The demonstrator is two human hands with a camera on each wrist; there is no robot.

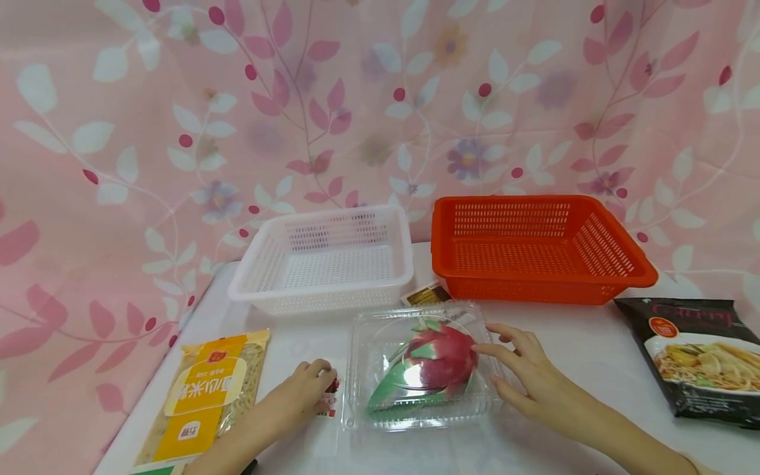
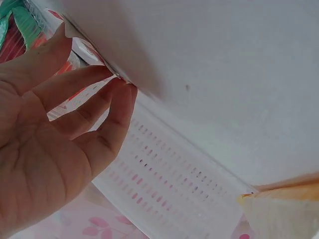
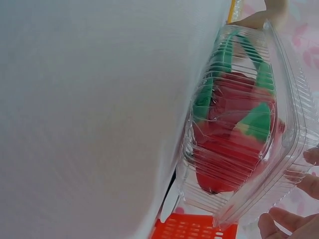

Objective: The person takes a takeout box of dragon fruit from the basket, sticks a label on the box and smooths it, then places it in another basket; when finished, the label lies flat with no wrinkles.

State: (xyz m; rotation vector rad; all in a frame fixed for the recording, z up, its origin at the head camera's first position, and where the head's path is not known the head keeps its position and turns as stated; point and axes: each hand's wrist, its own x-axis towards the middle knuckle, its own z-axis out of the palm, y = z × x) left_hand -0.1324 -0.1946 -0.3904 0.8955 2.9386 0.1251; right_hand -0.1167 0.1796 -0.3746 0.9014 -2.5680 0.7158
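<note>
A clear plastic clamshell box [image 1: 386, 369] sits mid-table with a red and green toy dragon fruit [image 1: 442, 363] inside. On its right side, the fingertips of my right hand [image 1: 525, 369] rest at the rim, spread and lightly bent; the right wrist view has them beside the lid edge [image 3: 291, 134]. To the box's left, my left hand [image 1: 304, 388] bends over a small card [image 1: 330, 402] with red print, mostly hidden under the fingers. In the left wrist view its thumb and fingertips pinch along the thin edge of that card [image 2: 89, 47].
Behind the box stand a white perforated basket [image 1: 332, 300] and a red one [image 1: 534, 287]. Another small card [image 1: 426, 295] lies between them. A yellow food bag [image 1: 208, 396] lies at left, partly behind the left forearm. At right lies a black noodle packet [image 1: 706, 369].
</note>
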